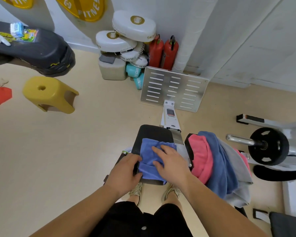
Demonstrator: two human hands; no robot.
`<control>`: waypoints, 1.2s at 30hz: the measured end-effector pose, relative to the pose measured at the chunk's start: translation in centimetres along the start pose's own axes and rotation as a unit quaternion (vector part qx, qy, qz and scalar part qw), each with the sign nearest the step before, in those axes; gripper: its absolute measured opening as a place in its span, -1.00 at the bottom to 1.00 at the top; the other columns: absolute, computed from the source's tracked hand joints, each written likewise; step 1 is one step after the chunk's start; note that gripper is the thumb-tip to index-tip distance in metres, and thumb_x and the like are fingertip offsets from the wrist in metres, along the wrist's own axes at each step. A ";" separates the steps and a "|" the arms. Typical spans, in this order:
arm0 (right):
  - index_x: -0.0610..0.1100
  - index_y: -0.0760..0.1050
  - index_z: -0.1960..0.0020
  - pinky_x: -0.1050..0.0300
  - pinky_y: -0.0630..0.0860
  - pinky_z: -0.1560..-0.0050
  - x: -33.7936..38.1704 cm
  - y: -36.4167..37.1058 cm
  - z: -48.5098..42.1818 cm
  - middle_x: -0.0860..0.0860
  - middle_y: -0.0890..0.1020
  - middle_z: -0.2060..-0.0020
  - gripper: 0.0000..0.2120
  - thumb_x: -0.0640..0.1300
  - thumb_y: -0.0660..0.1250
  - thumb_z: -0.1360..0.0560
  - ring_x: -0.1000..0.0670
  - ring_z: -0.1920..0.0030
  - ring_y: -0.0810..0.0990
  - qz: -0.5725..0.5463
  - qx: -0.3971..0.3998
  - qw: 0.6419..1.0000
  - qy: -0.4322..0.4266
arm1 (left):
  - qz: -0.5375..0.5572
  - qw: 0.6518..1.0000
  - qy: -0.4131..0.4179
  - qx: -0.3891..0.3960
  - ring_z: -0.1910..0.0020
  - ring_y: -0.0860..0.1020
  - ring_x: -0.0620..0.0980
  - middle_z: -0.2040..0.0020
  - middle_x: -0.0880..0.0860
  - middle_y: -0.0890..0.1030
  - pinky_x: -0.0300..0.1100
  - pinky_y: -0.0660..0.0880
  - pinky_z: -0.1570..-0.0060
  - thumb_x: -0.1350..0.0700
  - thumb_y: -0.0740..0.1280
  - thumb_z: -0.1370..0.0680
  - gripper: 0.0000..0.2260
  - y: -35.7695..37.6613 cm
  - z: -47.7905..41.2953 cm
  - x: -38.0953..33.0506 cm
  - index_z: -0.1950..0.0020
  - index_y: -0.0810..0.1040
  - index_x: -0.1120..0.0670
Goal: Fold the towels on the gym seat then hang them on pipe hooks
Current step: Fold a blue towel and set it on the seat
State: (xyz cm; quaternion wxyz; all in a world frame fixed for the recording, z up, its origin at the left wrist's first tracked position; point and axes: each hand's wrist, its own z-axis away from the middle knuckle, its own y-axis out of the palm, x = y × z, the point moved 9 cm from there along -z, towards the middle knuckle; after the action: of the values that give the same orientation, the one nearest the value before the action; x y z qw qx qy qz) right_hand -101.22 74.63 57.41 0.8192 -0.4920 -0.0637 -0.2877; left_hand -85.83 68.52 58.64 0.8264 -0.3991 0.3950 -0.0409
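Centrally, blue towel [148,148], under right grip [173,163]

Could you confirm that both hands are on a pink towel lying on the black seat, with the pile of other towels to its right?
Not quite: in the head view the towel is blue, not pink. The left hand and right hand are on it on the black seat, the pile of other towels to its right.

A slotted metal plate [174,88] stands by the wall. Two red fire extinguishers [169,52] stand behind it, with stacked white pads [125,36] to its left. A yellow stool [48,93] sits far left and a black weight plate [278,151] to its right.
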 end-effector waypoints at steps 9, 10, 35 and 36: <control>0.17 0.19 -0.60 -0.07 0.46 -0.40 -0.8 0.8 -1.8 -0.04 0.25 -0.58 -0.44 0.26 0.09 -0.63 -0.13 -0.47 0.39 0.018 0.071 0.997 0.035 | 0.018 0.998 0.043 -0.045 0.15 0.49 -0.04 0.07 -0.03 0.53 -0.13 0.49 0.19 0.16 0.32 -0.58 -0.94 -0.2 0.3 -0.4 0.01 0.58 0.04; 0.17 0.18 -0.61 -0.07 0.45 -0.41 -0.8 0.8 -1.9 -0.05 0.24 -0.58 -0.44 0.26 0.10 -0.64 -0.13 -0.48 0.38 0.026 0.072 0.996 0.034 | 0.018 0.998 0.045 -0.045 0.18 0.49 -0.04 0.08 -0.02 0.54 -0.13 0.49 0.20 0.16 0.32 -0.59 -0.94 -0.2 0.8 -0.3 0.01 0.58 0.04; 0.01 0.26 -0.59 0.27 0.36 -0.34 -2.6 0.7 3.4 -0.03 0.22 -0.41 -0.28 -0.23 0.48 -0.52 0.02 -0.33 0.41 -0.239 -0.056 0.964 0.103 | 0.169 0.980 -0.092 -0.050 -0.16 0.56 -0.13 -0.26 -0.18 0.57 -0.25 0.51 -0.17 0.06 0.47 -0.51 -0.40 -0.4 -2.5 0.9 -0.51 0.33 -0.10; 0.03 0.27 -0.58 0.26 0.36 -0.38 -2.3 0.7 3.2 -0.01 0.21 -0.42 -0.29 -0.24 0.47 -0.52 0.02 -0.37 0.40 -0.239 -0.065 0.965 0.091 | 0.165 0.980 -0.092 -0.059 -0.15 0.56 -0.12 -0.24 -0.18 0.56 -0.24 0.51 -0.16 0.03 0.46 -0.51 -0.41 -0.8 -2.4 1.1 -0.50 0.34 -0.09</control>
State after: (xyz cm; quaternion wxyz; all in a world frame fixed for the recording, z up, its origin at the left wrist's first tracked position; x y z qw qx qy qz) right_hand -102.20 78.47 57.63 0.6956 -0.4861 -0.0852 -0.5221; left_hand -86.51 66.07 57.70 0.8294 -0.3792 0.3794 0.1562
